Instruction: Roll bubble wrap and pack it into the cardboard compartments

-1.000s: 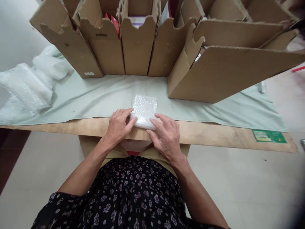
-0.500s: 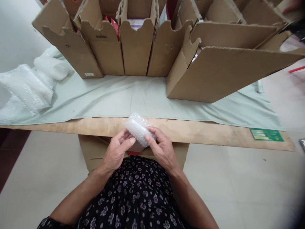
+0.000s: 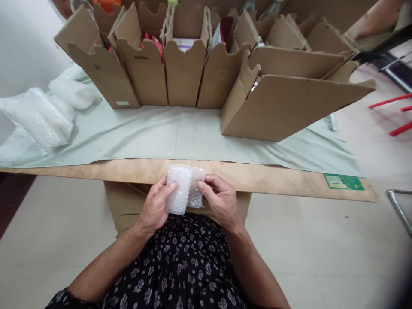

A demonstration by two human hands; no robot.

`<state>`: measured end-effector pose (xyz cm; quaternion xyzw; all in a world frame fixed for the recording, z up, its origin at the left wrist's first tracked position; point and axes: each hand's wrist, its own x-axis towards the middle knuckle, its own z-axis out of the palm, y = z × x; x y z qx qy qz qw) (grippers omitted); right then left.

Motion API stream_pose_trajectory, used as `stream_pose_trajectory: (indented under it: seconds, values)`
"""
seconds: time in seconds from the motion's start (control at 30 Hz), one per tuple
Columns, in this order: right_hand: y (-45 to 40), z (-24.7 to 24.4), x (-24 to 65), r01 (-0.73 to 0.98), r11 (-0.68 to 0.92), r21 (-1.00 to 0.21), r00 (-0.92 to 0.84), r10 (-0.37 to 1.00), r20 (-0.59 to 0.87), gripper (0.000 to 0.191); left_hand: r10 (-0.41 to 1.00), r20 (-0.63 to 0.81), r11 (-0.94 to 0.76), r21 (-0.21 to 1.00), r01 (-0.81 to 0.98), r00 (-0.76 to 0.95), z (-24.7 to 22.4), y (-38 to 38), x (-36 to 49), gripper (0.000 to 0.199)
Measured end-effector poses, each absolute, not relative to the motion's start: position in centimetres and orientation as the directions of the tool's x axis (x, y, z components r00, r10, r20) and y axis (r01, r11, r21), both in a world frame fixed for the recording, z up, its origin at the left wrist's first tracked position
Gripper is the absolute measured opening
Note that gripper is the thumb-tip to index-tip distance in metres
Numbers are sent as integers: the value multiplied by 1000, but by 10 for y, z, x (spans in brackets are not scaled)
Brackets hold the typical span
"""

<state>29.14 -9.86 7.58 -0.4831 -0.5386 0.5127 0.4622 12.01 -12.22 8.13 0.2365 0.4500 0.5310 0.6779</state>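
A small piece of bubble wrap (image 3: 179, 189), folded or rolled into a flat packet with a loose flap to its right, is held up in front of my body at the table's front edge. My left hand (image 3: 157, 201) grips its left side, thumb on top. My right hand (image 3: 220, 199) pinches the flap's right edge between thumb and fingers. Whether anything lies inside the wrap cannot be made out.
Several cardboard bins (image 3: 185, 79) stand along the back of the pale green cloth (image 3: 154, 137). More bubble wrap (image 3: 41, 120) is piled at the left. A green card (image 3: 344, 182) lies on the wooden edge (image 3: 257, 180). Part of another person's arm (image 3: 380, 19) shows top right.
The bubble wrap has turned from slanted to upright, and its flap is now spread to the right. My right hand has shifted onto the flap's edge. The view has tilted slightly.
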Motion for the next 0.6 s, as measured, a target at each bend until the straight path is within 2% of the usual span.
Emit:
stream_pose_trajectory:
  seconds: [0.1,0.2,0.23,0.3,0.33,0.37,0.4,0.5,0.6]
  values:
    - [-109,79,283,124,80,-989,-77,995,71,16,942,-334,284,851,-441,-37,77,-121,121,46]
    - [-109,87,288,90,76,-993,-160,985,61,17,968,-233,207,951,-229,-96,78,-121,119,37]
    - [-106,89,291,54,33,-998,-187,982,22,25,976,-189,175,976,-128,-104,80,-120,118,34]
    - [-97,93,299,6,-75,-997,-238,968,-74,52,991,-109,114,991,75,-77,86,-117,118,29]
    - [-92,95,303,17,-106,-994,-263,959,-107,64,996,-80,86,984,157,-45,89,-115,119,27]
    - [-87,97,306,56,-110,-992,-294,948,-122,69,998,-63,63,974,217,-4,93,-113,120,26]
    - [-81,100,310,113,-91,-989,-329,936,-124,63,997,-60,47,965,257,41,95,-111,121,24]
    - [-66,118,325,280,59,-958,-436,897,-72,25,971,-96,41,969,244,219,102,-101,119,30]
    - [-52,154,358,404,223,-887,-445,895,22,16,928,-66,-2,983,184,366,109,-83,106,51]
